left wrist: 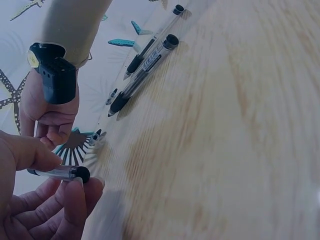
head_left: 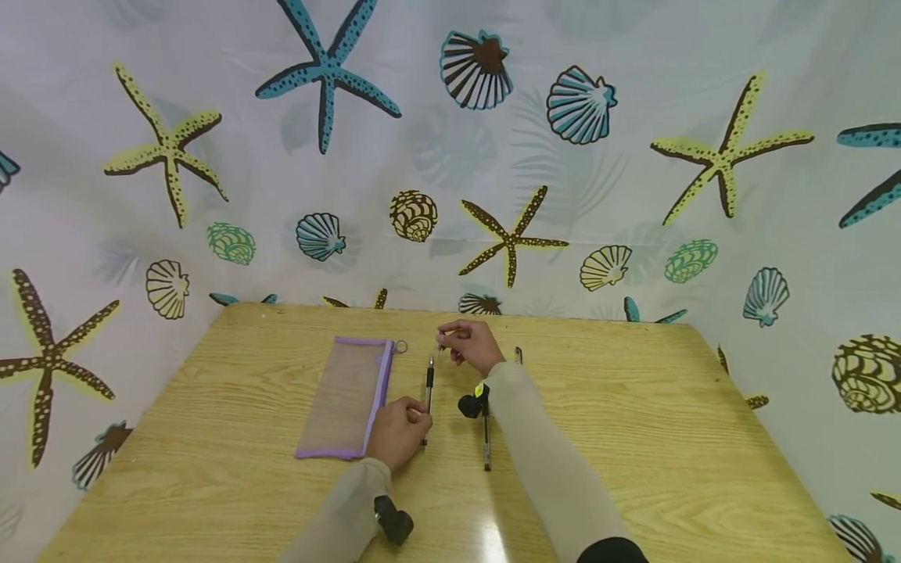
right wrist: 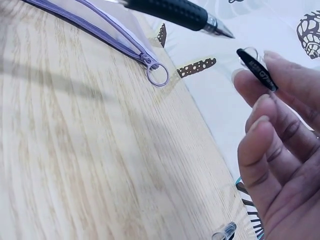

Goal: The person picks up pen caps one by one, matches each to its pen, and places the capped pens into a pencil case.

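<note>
My left hand (head_left: 400,432) pinches a clear-barrelled pen (head_left: 430,379) near its black rear end, with the bare point facing away from me. Thumb and fingertips of my right hand (head_left: 475,346) hold a small clear pen cap (right wrist: 257,70) with a black clip. In the right wrist view the cap is just short of the pen's metal tip, a gap between them. Two more uncapped pens (left wrist: 145,75) with black grips lie on the table in the left wrist view; my right forearm partly covers them in the head view.
Left of the held pen lies a mesh zip pouch (head_left: 343,399) with purple edging and a ring pull (head_left: 401,346). Another clear cap (right wrist: 225,232) lies beyond the right forearm. A shell-patterned cloth (head_left: 422,156) rises behind the wooden table (head_left: 633,422).
</note>
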### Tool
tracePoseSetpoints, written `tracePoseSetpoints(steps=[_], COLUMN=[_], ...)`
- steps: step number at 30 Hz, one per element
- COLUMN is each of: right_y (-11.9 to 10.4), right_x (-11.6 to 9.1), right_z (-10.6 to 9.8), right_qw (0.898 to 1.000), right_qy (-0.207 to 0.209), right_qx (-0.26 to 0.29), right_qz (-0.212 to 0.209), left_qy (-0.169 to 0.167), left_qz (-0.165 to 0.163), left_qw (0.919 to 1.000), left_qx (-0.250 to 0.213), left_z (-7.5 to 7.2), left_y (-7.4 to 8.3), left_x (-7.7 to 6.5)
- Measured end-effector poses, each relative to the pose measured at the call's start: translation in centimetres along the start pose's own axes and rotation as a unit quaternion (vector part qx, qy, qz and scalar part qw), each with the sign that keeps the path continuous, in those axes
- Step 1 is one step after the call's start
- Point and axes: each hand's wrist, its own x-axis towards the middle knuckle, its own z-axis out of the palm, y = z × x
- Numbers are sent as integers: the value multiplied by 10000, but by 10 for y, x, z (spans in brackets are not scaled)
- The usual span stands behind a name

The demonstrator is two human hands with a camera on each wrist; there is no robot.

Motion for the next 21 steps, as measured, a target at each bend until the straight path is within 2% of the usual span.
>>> tracePoseSetpoints(steps=[5,21], right_y=[-17,-17], right_x=[-12,-16], right_z=[0,0], right_qw=[9999,9998], right_qy=[-81,-203], right_qx=[60,-3], right_qz=[35,-6], left_qy=[23,-154], left_qz=[19,-184], left_qw=[10000,9996], left_qx=[24,-153], left_z=[1,4], left_y=[0,5], left_x=[2,4])
